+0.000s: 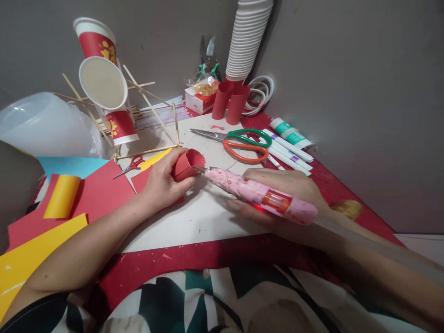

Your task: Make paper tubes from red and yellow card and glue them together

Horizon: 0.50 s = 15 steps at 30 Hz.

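Note:
My left hand (165, 179) is wrapped round a red paper tube (184, 167), its open end tilted toward the right. In my right hand (280, 192) is a pink glue gun (256, 192), closed in the grip. The gun's metal nozzle points left and sits right at the tube's rim; whether it touches cannot be made out. Behind my hands lie large scissors (239, 142) with one green and one orange handle. Small red-handled scissors (132, 165) rest to the left of my left hand.
Two red paper tubes (237, 105) stand at the back, by stacked white cups (248, 39). Printed paper cups (103, 83) and a thin stick frame (149, 151) rise at the left. A rolled yellow paper (62, 196) lies on red sheets. White markers (289, 155) lie at the right.

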Available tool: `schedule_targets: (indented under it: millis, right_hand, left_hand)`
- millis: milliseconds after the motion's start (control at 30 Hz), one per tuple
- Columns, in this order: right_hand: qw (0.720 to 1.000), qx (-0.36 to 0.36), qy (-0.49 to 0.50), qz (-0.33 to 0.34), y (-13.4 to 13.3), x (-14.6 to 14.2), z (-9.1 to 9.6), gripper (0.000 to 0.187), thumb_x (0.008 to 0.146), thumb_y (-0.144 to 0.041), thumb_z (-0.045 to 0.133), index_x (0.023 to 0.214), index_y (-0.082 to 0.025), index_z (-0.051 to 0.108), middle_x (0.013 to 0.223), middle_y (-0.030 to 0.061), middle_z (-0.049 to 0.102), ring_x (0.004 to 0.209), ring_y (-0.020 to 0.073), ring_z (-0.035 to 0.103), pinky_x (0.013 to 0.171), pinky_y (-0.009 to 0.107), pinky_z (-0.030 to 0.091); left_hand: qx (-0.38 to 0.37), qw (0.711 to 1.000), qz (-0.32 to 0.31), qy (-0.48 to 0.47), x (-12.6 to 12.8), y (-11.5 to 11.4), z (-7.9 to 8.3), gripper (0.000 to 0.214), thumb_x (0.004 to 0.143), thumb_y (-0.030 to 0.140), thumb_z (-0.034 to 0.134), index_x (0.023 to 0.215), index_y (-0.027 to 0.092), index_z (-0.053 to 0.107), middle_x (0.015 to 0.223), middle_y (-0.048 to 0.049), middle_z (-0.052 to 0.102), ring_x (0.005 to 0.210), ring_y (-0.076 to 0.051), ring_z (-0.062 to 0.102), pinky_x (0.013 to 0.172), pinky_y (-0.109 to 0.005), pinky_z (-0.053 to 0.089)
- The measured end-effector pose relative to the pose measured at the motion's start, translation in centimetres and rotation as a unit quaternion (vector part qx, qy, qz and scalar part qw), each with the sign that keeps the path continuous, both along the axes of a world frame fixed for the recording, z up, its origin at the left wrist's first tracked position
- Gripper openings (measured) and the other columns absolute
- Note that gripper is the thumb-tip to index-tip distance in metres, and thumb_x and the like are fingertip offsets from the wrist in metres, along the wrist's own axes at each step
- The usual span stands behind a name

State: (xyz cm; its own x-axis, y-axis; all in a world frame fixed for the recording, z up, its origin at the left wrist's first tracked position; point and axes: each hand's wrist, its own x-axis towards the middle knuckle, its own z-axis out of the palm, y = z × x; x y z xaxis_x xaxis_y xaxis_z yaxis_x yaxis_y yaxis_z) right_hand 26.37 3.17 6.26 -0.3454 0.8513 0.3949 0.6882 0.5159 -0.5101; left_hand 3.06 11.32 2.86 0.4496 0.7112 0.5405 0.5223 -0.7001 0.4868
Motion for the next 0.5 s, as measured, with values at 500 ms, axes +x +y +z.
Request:
schedule_targets:
  millis: [500]
  right_hand:
    - [0.999,0.029,0.012,0.042,0.72,0.18,-0.34,0.026,0.097,-0.033,0.059,0.075,-0.021,0.051,0.068,-0.0001,0.058,0.069,0.0139,0.058,0.063,0.026,0.042]
  left_hand:
    - [0.001,0.999,-0.024,0.024,0.12,-0.21,-0.15,0.036,0.081,0.025,0.069,0.116,0.018,0.060,0.110,-0.0076,0.073,0.097,-0.021,0.069,0.085,-0.034,0.055]
